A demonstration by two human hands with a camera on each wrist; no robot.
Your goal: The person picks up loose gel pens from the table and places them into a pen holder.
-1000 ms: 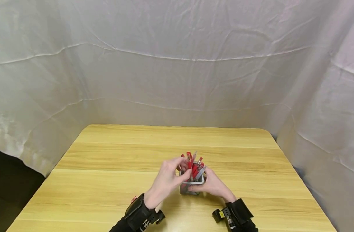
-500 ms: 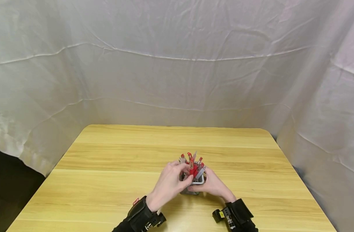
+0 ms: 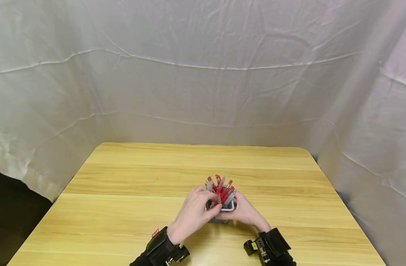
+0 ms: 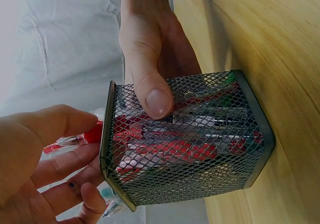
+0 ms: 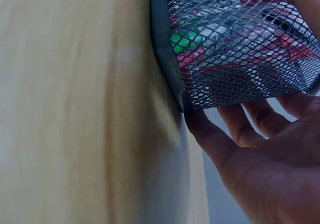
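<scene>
A dark wire-mesh pen holder (image 4: 195,154) stands upright on the wooden table, filled with red-capped and clear pens (image 3: 227,192). My right hand (image 3: 246,212) grips it from the right; its thumb presses the near mesh side in the left wrist view, and its fingers lie along another side in the right wrist view. At the holder's open top, my left hand (image 3: 193,210) pinches a red pen (image 4: 92,133) between thumb and fingers. Most of that pen sits down inside the holder, with only its upper end showing above the rim.
The pale wood table (image 3: 123,177) has rounded far corners. Wrinkled light-grey cloth (image 3: 203,88) hangs behind it and along both sides. A black wrist strap with a camera (image 3: 164,245) sits on the left wrist, and another (image 3: 269,245) on the right.
My left hand has moved slightly right, and the red pen it pinches has dropped lower into the holder. My right hand and the holder have stayed in place.
</scene>
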